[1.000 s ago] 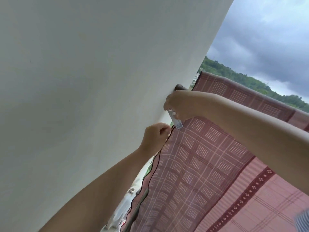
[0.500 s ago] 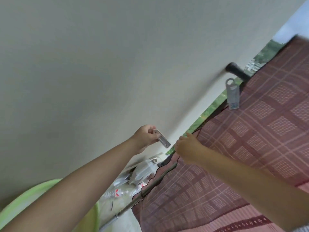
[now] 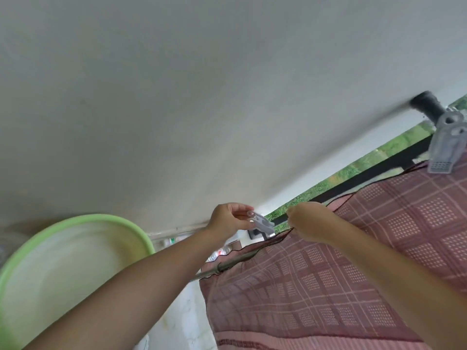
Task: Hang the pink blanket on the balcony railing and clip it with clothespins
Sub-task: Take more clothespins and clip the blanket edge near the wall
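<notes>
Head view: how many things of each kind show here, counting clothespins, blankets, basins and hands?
Clothespins: 2, one clipped at the rail's top end, one held in the left hand
Pink blanket: 1
Green basin: 1
Hands: 2, left hand, right hand
Total: 6

Lit evenly by soft daylight entering from the open gap toward 3 o'clock, with no glare and only faint shading on the pale wall (image 3: pixel 177 84). Smeared by motion blur toward 2 o'clock, where the dark rail end (image 3: pixel 427 104) streaks across the wall and the grey clothespin (image 3: pixel 447 145) looks soft. Bent by wide-angle distortion at 8 o'clock, where the green basin (image 3: pixel 75 223) bulges and blurs, and sharper near the centre on the pink blanket (image 3: pixel 353 248).
</notes>
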### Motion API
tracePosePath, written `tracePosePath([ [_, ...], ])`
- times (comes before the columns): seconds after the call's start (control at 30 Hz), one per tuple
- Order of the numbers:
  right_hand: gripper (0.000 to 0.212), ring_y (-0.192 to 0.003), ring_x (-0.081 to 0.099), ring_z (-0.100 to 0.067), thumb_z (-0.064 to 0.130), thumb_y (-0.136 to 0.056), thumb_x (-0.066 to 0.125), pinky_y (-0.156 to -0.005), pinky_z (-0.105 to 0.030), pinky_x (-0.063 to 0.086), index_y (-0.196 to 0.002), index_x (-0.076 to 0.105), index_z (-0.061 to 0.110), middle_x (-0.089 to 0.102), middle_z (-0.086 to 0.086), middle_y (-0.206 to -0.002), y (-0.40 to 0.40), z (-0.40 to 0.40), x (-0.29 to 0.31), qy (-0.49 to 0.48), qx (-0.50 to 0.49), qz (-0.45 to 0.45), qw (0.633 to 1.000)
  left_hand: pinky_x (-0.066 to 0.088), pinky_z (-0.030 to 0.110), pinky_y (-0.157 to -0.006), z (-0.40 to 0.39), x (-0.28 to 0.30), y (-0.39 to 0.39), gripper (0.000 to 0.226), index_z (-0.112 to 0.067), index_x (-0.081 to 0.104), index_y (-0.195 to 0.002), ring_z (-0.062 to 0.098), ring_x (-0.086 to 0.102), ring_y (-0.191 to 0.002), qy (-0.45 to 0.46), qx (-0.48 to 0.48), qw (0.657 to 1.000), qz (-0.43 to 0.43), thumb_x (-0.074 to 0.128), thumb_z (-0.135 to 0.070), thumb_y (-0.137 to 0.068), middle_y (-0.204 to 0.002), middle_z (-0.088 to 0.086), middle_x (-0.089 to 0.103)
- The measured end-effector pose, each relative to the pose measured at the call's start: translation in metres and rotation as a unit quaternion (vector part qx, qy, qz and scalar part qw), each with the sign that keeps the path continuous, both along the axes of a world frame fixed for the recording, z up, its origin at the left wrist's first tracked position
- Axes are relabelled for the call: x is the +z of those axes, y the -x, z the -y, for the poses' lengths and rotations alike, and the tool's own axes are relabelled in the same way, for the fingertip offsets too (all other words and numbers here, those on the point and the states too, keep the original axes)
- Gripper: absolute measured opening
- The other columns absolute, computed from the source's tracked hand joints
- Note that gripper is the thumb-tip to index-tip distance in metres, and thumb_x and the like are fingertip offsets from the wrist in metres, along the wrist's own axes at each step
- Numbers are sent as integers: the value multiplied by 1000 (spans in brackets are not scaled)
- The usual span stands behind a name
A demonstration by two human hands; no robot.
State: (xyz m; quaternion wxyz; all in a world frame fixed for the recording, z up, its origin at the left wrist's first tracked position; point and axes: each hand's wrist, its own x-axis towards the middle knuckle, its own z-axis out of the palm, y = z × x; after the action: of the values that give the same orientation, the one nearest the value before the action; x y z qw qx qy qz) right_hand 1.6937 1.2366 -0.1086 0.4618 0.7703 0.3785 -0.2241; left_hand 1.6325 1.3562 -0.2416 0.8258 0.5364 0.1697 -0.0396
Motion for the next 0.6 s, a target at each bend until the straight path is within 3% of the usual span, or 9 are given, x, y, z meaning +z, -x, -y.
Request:
tracePosePath([
  [0.07, 21, -79, 54, -18, 3, -89, 38, -73, -28, 51, -95, 58, 1, 56, -5, -96, -4, 3, -3, -25, 22, -12, 999, 51, 4, -55, 9, -6, 0, 38, 13, 61, -102, -9, 60, -46, 12, 2, 1000, 2, 67, 21, -65, -45, -16, 65],
  [0.23, 11, -87, 60, -18, 7, -87, 46, -79, -33, 55, -89, 57, 5, 59, -1, -88, -7, 10, -6, -98, 20, -33, 994, 52, 8, -53, 24, -14, -4, 35, 13, 61, -99, -5, 61, -46, 54, 0, 999, 0, 66, 21, -65, -45, -16, 66],
  [0.33, 14, -90, 57, -16, 5, -87, 45, -83, -31, 53, -86, 59, 5, 53, 3, -83, -3, 8, -3, -110, 34, -50, 992, 52, 8, -55, 29, -15, -7, 28, -2, 66, -81, -4, 62, -48, 67, -21, 998, 4, 65, 22, -66, -47, -15, 67],
  [0.5, 18, -75, 47, -14, 4, -86, 43, -69, -26, 45, -84, 60, 7, 47, 4, -81, -2, 6, -3, -127, 23, -32, 991, 51, 8, -50, 26, -26, -8, 33, -10, 61, -70, -4, 62, -46, 85, -17, 996, -9, 60, 24, -69, -46, -13, 67],
  [0.6, 16, -77, 53, -16, 4, -84, 44, -69, -27, 46, -71, 47, 13, 58, -1, -86, -2, 7, -5, -129, 8, -29, 991, 52, 9, -52, 27, -28, -9, 33, -10, 61, -71, -3, 63, -48, 84, -22, 996, -5, 60, 23, -70, -48, -13, 68],
])
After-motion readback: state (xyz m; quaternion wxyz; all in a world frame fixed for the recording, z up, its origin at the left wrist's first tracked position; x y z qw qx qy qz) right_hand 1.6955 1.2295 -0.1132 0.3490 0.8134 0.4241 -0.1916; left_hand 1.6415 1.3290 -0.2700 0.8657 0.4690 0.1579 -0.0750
